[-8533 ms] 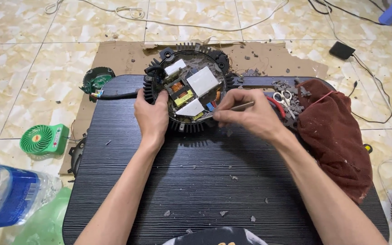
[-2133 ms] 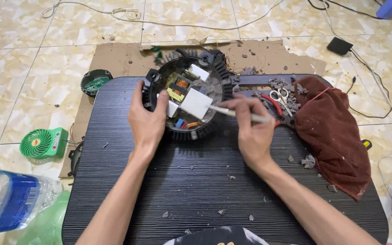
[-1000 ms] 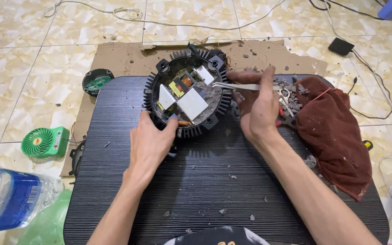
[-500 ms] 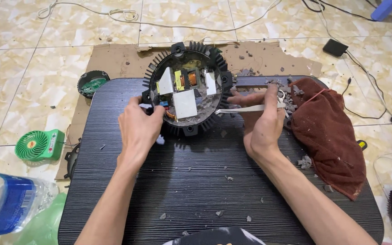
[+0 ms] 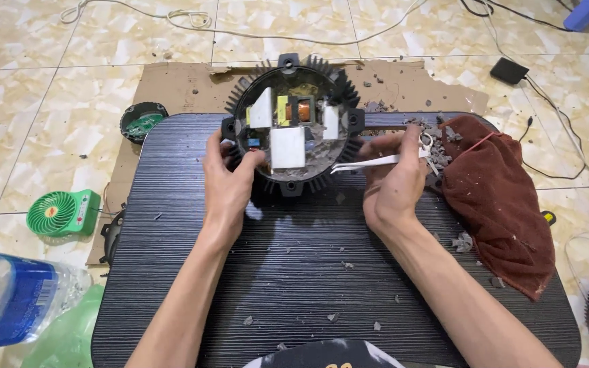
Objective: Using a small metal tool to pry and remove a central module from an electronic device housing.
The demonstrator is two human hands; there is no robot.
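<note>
The round black finned housing lies open ahead of both hands, its circuit board bared but seated. The left hand grips its near-left rim; the right hand pinches white tweezers. Grey crumbs litter the black ribbed board.

Both hands forward, fingers curled

Floor: glossy beige marbled tiles, evenly lit. Black ribbed tabletop sits low, flat cardboard sheet beneath its far edge. White cable trails far; blue stool leg far right.
</note>
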